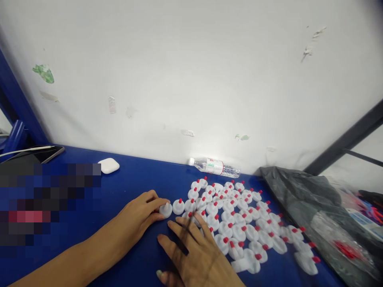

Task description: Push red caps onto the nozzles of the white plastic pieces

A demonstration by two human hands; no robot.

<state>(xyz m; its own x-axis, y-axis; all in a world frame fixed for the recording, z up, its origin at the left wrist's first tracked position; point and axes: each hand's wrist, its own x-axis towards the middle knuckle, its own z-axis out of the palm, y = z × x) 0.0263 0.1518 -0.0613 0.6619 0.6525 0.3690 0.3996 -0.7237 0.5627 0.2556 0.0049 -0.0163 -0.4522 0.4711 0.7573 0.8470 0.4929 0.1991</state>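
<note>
My left hand [146, 207] pinches the rim of a white round nozzle cap [166, 210] between thumb and finger. No red tip shows on that cap's nozzle. My right hand [197, 249] lies just to the right and nearer, its fingers spread, with nothing seen in them. Its fingertips reach over the near left edge of a group of several white nozzle caps [230, 217], each with a small red tip. One red-tipped cap [178, 206] stands just right of the one in my left hand. Dark thin strands blur across my right hand.
A clear plastic bottle [215, 166] lies on the blue table [134, 171] against the white wall. A white rounded case [109, 165] and a phone [54, 153] with a cable are at the left. Along the right lies a dark grey plastic bag [293, 191] with a clear bag of red pieces [348, 249].
</note>
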